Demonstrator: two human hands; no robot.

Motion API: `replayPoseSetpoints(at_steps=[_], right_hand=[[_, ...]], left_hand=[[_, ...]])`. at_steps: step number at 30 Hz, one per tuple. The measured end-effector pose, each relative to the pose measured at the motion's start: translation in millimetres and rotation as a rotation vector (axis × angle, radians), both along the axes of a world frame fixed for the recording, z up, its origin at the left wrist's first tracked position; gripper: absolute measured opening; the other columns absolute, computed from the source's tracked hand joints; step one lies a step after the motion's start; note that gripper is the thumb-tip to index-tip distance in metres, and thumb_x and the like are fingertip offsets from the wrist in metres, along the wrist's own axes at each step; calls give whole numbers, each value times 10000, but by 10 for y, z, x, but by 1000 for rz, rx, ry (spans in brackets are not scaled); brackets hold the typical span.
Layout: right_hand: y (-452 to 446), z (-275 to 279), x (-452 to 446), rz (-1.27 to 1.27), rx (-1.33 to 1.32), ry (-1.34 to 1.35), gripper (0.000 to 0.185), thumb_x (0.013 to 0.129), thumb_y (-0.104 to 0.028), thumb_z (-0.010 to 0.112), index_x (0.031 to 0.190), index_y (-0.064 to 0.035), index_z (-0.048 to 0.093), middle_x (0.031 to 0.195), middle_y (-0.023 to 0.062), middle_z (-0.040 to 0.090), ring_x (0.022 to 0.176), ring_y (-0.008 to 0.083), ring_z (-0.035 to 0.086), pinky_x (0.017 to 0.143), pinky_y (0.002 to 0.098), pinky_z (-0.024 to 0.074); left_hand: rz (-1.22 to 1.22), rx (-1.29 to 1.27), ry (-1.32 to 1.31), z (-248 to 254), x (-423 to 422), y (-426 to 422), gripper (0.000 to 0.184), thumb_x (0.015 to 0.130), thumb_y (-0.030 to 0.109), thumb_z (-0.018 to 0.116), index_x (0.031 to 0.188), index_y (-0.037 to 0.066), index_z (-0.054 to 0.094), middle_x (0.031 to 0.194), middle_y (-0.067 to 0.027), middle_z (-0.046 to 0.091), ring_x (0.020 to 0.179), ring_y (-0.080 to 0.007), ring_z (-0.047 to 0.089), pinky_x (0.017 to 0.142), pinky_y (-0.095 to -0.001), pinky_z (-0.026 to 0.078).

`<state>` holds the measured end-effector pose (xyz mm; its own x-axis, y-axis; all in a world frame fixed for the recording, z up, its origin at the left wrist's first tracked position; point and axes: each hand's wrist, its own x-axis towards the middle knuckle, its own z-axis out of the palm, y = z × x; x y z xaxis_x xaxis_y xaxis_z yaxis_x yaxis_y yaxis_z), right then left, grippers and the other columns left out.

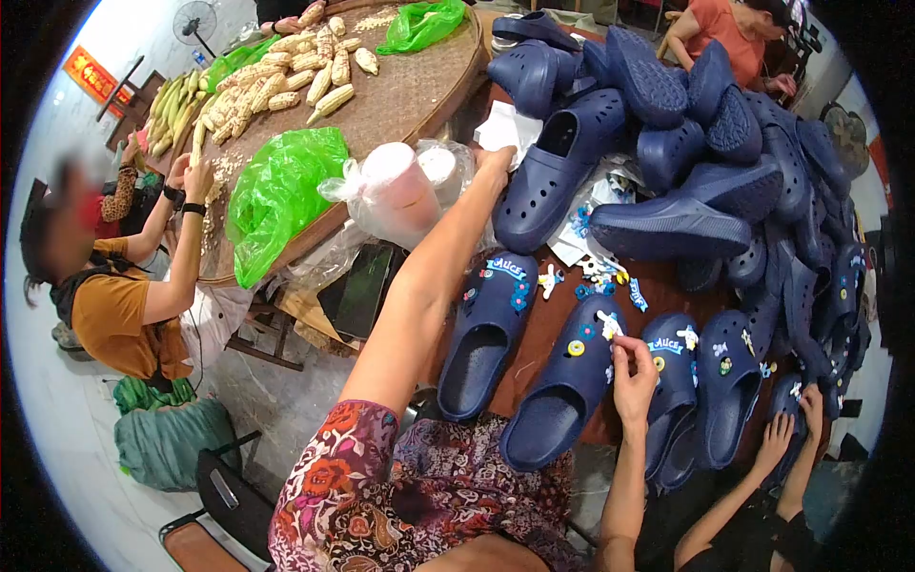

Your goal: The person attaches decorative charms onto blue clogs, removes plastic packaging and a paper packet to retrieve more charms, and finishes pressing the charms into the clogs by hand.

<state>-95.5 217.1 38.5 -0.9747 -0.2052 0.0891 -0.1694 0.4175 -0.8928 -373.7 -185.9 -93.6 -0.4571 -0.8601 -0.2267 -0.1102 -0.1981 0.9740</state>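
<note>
My left hand reaches far forward, its fingers closed on a piece of white paper beside the pile of navy clogs. Over a navy clog with blue, yellow and white charms, my right hand has thumb and forefinger together at the clog's right side; anything between them is too small to make out. Left of it lies a clog with an "ALICE" charm. Loose charms are scattered above. Another decorated clog sits to the right.
A co-worker's hands touch a clog at lower right. Another person handles corn at the left, by a round woven tray with corn cobs and green bags. A person in orange sits behind the pile. Wrapped cups stand centrally.
</note>
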Motion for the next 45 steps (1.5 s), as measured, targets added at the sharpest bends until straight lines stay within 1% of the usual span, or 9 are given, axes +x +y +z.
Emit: replayPoseSetpoints(at_steps=[4,8,10,14,25,31,32,35,45], right_hand=[[17,-8,-10,-15,12,-65,123,915,-20,593,1019,-6,656,915,42,632,781,80,586,672,215,472],[20,-42,-40,-9,-38,-101,117,914,-23,599,1014,-11,659,902,30,632,768,77,585,667,215,473],[27,-60,-59,-9,-46,-112,115,914,-22,600,1011,-14,660,899,26,631,766,76,585,666,214,472],[40,-95,-83,-7,-47,-139,113,913,-17,601,1009,-15,661,896,21,628,751,74,586,664,209,475],[74,-133,-144,-17,-17,-177,115,910,-25,616,1012,-18,668,874,11,624,713,60,566,628,196,451],[53,-90,-174,-8,-33,-201,121,909,-24,617,1015,-15,674,855,14,627,696,60,559,612,198,447],[44,-50,-179,-3,-18,-207,119,910,-24,615,1013,-15,673,857,12,626,690,58,557,610,196,451],[52,-91,-183,2,-36,-207,113,912,-26,615,1008,-17,673,858,10,625,686,55,555,609,192,450],[36,-153,-152,1,-75,-172,109,917,-40,614,1006,-21,673,855,-6,607,675,41,505,599,186,411]], left_hand=[[-232,495,53,-12,-74,-131,818,723,1,767,1387,-50,294,1293,-210,470,1078,-403,562,721,-573,569],[18,343,-105,735,238,241,769,725,30,779,1350,-89,345,1332,-197,461,1016,-429,592,732,-583,563],[59,543,-112,737,176,215,579,674,61,790,1192,-68,567,1141,-172,638,1001,-301,630,847,-406,506],[-18,521,-12,597,178,109,579,678,121,803,1183,-50,580,1136,-203,640,1003,-328,638,859,-428,506],[-150,-766,-607,333,-117,33,1008,716,476,671,1476,21,189,1408,-236,356,1250,-363,360,1011,-459,355],[-499,-849,-808,421,-75,-46,715,841,631,471,1376,157,489,1421,-131,466,1275,-405,362,999,-501,317],[-501,-852,-801,430,-64,-52,828,698,588,683,1388,183,472,1407,-96,451,1282,-344,337,1006,-474,306],[-601,-1023,-798,411,-71,-153,906,645,629,720,1400,199,460,1424,-101,438,1317,-336,303,1020,-475,292],[-641,-1353,-880,257,95,-139,360,891,329,514,1121,108,680,1201,-166,641,1145,-334,599,816,-500,518]])
